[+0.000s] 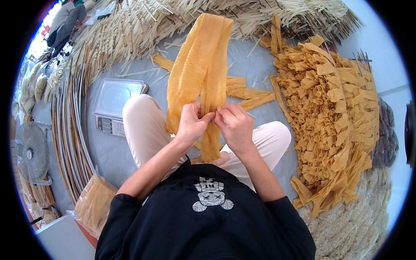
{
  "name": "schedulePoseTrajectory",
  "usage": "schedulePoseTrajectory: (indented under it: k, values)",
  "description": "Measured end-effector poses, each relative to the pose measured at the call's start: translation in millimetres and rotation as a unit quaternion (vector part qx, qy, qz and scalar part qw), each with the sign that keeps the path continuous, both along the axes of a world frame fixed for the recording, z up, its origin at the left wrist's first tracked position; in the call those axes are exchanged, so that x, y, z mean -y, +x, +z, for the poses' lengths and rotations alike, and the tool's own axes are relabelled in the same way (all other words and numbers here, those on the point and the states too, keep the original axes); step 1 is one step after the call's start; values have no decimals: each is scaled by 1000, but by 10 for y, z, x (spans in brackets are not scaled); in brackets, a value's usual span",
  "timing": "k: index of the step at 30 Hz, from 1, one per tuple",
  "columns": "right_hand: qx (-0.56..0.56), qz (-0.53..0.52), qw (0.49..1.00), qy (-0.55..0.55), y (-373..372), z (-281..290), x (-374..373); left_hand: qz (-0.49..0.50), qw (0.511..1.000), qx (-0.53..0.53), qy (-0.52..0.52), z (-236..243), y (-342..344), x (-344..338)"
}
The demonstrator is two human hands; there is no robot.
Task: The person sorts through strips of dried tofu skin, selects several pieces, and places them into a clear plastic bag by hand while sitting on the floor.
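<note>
A long, wide amber-yellow strip (190,65), finely ribbed and slightly see-through, like a dried food sheet, is folded over in a loop in front of me. Its lower end hangs down between my knees. My left hand (194,122) pinches the strip near its lower middle, thumb pointing right. Close beside it, my right hand (234,124) grips the same strip between thumb and fingertips. The fingertips of both hands almost meet. More yellow strips (249,92) lie on the grey floor behind the held one.
A big heap of yellow strips (320,104) on rods stands at the right. Pale strips (143,26) lie across the back. At the left are a scale (117,102), long rods (71,125), a fan (31,151) and a plastic bag (96,203). Another person (67,24) sits far left.
</note>
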State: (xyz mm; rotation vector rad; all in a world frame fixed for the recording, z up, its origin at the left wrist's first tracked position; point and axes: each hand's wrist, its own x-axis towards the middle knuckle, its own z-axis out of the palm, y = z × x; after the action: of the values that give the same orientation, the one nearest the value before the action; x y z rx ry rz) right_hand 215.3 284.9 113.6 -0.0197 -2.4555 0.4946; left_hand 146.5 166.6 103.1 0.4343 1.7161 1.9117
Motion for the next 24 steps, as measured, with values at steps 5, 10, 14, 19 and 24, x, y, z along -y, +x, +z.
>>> schedulePoseTrajectory:
  k: [5,10,14,19,24]
  values:
    - [9,-14,1000,-26,-13,26,15,15,999,-37,2,-75,-13,-23]
    - [-22,-15,993,-116,-4,-33,-30,29,1000,-4,7,-153,1,-78]
    - [-8,2,946,-325,-1,-95,-158,17,995,71,65,-53,-20,-93]
    - [63,41,916,-395,36,-135,-227,22,999,46,7,-233,-44,-97]
    - [143,68,912,-378,125,-151,-315,15,998,46,-38,-180,-43,-110]
